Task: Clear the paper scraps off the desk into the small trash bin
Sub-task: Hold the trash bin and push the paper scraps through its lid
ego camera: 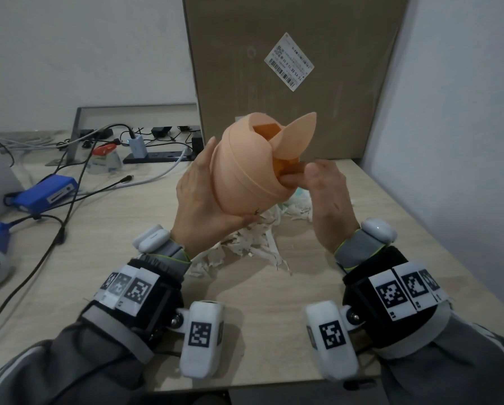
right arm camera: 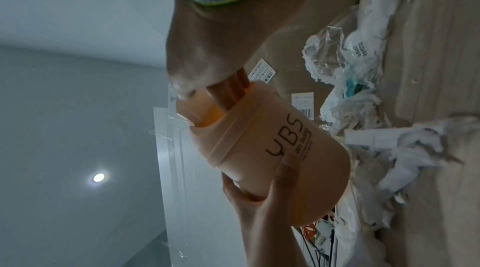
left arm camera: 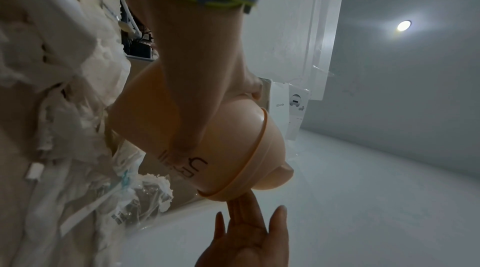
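Observation:
My left hand (ego camera: 198, 194) grips the small peach trash bin (ego camera: 245, 171) by its body and holds it tilted in the air above the desk, with the swing lid (ego camera: 294, 135) flipped up. The straight fingers of my right hand (ego camera: 324, 188) reach into the bin's opening; what they touch inside is hidden. In the right wrist view those fingers (right arm camera: 228, 95) enter the bin (right arm camera: 272, 148), which the left hand (right arm camera: 259, 199) cups from below. A pile of white paper scraps (ego camera: 253, 244) lies on the desk under both hands, along with crumpled plastic wrap (right arm camera: 337, 49).
A tall cardboard box (ego camera: 288, 68) stands at the back of the desk (ego camera: 391, 229), with a wall close on the right. Cables, a power strip (ego camera: 157, 156) and a blue box (ego camera: 46, 191) crowd the left side. The desk's front edge is near my wrists.

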`<state>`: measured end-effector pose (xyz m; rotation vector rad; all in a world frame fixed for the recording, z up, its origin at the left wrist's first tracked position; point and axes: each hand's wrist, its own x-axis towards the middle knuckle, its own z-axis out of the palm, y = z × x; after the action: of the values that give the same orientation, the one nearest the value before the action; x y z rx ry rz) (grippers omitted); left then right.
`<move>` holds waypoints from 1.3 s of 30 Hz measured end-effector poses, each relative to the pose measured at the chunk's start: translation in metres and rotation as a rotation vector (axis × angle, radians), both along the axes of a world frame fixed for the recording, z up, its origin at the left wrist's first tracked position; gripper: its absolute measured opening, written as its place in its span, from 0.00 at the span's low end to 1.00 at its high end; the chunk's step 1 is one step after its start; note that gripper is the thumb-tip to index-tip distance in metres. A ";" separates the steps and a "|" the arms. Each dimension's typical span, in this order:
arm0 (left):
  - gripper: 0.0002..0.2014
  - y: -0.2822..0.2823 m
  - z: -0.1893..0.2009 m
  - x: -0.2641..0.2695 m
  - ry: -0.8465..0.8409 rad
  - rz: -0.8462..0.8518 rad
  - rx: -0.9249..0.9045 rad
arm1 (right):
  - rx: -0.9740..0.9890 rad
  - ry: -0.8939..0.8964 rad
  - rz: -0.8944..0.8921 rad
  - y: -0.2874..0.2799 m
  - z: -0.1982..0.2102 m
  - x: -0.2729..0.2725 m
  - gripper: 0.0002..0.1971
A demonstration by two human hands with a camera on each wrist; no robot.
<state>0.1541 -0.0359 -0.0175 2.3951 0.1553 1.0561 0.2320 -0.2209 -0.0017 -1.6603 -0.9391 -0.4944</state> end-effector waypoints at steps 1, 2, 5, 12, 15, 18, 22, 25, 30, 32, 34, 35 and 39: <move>0.64 0.000 0.000 0.000 0.002 0.007 -0.009 | 0.026 -0.040 -0.031 -0.001 -0.001 0.005 0.26; 0.64 0.000 0.000 0.000 0.003 0.012 -0.016 | 0.042 -0.074 -0.049 -0.001 -0.004 0.010 0.24; 0.64 -0.001 0.000 0.000 0.005 0.004 -0.028 | -0.005 0.017 -0.028 0.004 -0.009 0.014 0.20; 0.65 0.002 -0.001 0.001 -0.033 0.078 -0.105 | 0.242 0.098 -0.188 -0.013 -0.001 0.026 0.25; 0.64 0.008 -0.002 0.003 -0.087 0.121 -0.154 | 0.065 0.377 -0.443 -0.027 -0.004 0.044 0.26; 0.64 0.011 -0.002 0.003 -0.117 0.163 -0.191 | -0.348 0.549 -0.560 -0.038 -0.013 0.063 0.23; 0.64 0.012 -0.001 0.001 -0.122 0.199 -0.252 | -0.642 0.653 -0.513 -0.035 -0.026 0.071 0.26; 0.65 0.014 -0.001 0.002 -0.106 0.208 -0.276 | -0.689 0.699 -0.395 -0.028 -0.033 0.069 0.25; 0.66 0.012 0.000 0.000 -0.093 0.204 -0.280 | -0.691 0.744 -0.169 -0.017 -0.020 0.049 0.22; 0.65 0.012 0.000 0.000 -0.091 0.201 -0.280 | -0.656 0.665 -0.151 -0.017 -0.024 0.051 0.20; 0.65 0.012 0.000 0.000 -0.087 0.199 -0.276 | -0.621 0.527 -0.299 -0.021 -0.028 0.060 0.17; 0.65 0.012 -0.001 0.000 -0.084 0.201 -0.276 | -0.604 0.488 -0.390 -0.023 -0.028 0.064 0.15; 0.65 0.012 -0.001 0.000 -0.083 0.204 -0.281 | -0.502 0.151 -0.327 -0.020 -0.029 0.067 0.19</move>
<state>0.1546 -0.0244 -0.0188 2.1116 0.4940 1.1388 0.2985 -0.2406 -0.0303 -2.2931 -0.7155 -0.3576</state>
